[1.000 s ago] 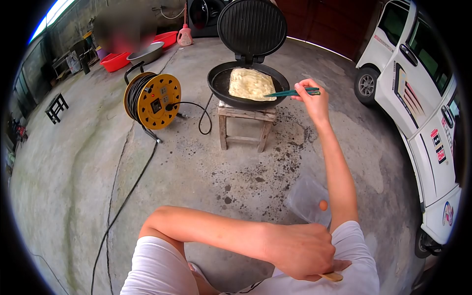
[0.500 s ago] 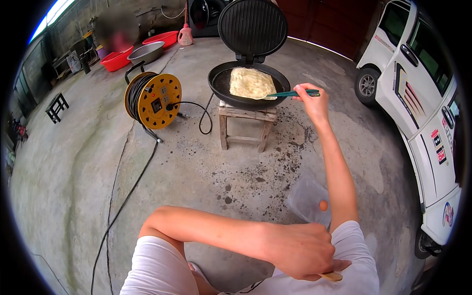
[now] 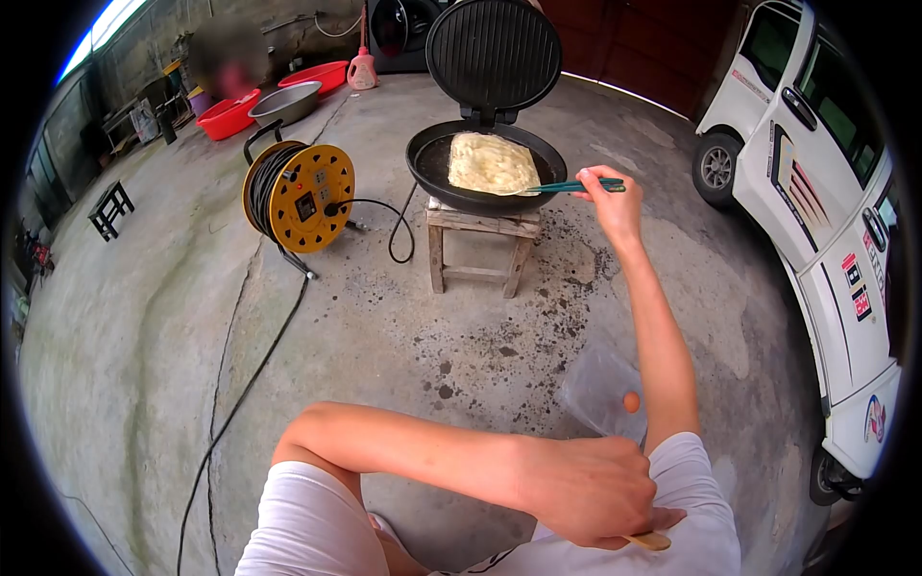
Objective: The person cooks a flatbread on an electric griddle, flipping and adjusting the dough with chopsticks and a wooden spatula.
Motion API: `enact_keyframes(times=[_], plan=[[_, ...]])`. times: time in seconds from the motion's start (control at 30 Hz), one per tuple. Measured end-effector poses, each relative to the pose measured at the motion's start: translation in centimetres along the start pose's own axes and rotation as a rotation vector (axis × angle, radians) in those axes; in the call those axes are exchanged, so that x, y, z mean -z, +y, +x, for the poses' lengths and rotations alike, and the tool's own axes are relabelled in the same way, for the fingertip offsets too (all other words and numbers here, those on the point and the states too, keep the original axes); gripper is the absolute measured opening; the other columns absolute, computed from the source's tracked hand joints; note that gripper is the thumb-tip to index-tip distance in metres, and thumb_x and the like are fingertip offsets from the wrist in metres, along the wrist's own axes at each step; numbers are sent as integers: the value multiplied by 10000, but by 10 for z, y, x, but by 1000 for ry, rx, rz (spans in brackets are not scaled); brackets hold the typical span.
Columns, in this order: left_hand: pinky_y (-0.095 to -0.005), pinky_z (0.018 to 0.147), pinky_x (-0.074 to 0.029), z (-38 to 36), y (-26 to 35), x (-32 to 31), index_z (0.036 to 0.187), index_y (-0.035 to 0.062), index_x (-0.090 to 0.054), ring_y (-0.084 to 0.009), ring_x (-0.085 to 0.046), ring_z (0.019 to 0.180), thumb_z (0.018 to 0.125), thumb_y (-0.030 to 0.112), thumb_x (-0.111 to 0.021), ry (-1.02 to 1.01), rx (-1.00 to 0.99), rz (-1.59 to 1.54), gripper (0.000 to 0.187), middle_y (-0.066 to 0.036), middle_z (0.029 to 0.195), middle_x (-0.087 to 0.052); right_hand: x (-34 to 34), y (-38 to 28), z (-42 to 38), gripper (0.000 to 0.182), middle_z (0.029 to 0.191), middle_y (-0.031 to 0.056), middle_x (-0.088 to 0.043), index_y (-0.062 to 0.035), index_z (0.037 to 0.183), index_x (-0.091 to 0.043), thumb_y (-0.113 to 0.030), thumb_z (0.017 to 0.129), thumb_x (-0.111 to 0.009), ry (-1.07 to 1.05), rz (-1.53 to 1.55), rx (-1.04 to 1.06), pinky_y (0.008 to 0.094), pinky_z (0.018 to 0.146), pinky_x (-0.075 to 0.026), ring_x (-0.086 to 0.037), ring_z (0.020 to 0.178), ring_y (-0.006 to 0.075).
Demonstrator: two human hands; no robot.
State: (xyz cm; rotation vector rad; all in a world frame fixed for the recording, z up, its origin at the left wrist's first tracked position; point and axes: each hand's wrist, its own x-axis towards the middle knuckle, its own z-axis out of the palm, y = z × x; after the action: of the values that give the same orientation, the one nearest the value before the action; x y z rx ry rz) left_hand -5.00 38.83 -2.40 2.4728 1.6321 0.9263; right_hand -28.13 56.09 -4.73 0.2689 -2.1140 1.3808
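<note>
Landmark: round black electric griddle pan (image 3: 427, 163) with its ribbed lid (image 3: 493, 53) tipped up, standing on a small weathered wooden stool (image 3: 477, 245) on the stained concrete floor (image 3: 144, 317).

Left of the pan: yellow cable reel wound with black cord (image 3: 298, 195), well apart from the stool; its black lead (image 3: 394, 230) loops across the floor toward the pan.

Far left, behind the reel: red plastic basins (image 3: 227, 118) and a grey metal bowl (image 3: 286, 101); a blurred person sits by them.

In the pan: pale, blistered square flatbread (image 3: 490, 161), lying flat and filling most of the cooking surface.

At the pan's right rim: pair of long teal chopsticks (image 3: 571, 186), tips at the flatbread's near right corner, seemingly touching its edge.

Right hand (image 3: 607, 202): closed around the chopsticks' back ends, arm stretched out.

Left hand (image 3: 586, 488): nearest the camera, resting on the white-clad right thigh, fingers curled over a wooden stick-like piece (image 3: 649, 540).

Right of the pan: white car (image 3: 816, 163), well apart.

Doing it well: I judge the tips should slide low under the corner and lift slowly, since soft dough tears if pinched near its edge; keep the wrist clear of the hot rim.
</note>
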Motion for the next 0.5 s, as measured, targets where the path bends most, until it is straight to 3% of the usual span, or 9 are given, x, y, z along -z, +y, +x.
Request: enact_keyframes(times=[0.17, 0.27, 0.37, 0.5], plan=[[-375, 502, -392, 0, -1, 1, 1181, -86, -504, -291, -564, 571, 757, 223, -580, -14, 1, -2, 530, -111, 573, -554, 1, -8, -2, 226, 733, 81, -661, 46, 815, -652, -173, 852, -611, -8, 81, 5, 231, 588, -529, -651, 635, 137], [-380, 496, -393, 0, -1, -1, 1112, -74, -557, -292, -562, 559, 743, 214, -591, 37, -15, 4, 469, -111, 558, -550, -1, -9, -3, 228, 732, 81, -660, 50, 813, -651, -171, 852, -612, -40, 11, -9, 231, 587, -533, -650, 633, 136], [-385, 485, -391, -1, -1, -1, 897, -33, -640, -292, -558, 539, 723, 203, -604, 28, 25, -14, 295, -109, 538, -545, -1, -8, -3, 227, 728, 78, -662, 45, 814, -655, -176, 848, -617, -33, 10, 25, 229, 580, -528, -651, 631, 135], [-388, 479, -390, 0, -1, -4, 670, 3, -616, -292, -553, 524, 709, 196, -611, 38, 32, -16, 197, -107, 526, -543, 1, -7, -2, 225, 724, 79, -664, 39, 822, -659, -181, 845, -619, -31, 7, 5, 228, 579, -526, -655, 633, 134]])
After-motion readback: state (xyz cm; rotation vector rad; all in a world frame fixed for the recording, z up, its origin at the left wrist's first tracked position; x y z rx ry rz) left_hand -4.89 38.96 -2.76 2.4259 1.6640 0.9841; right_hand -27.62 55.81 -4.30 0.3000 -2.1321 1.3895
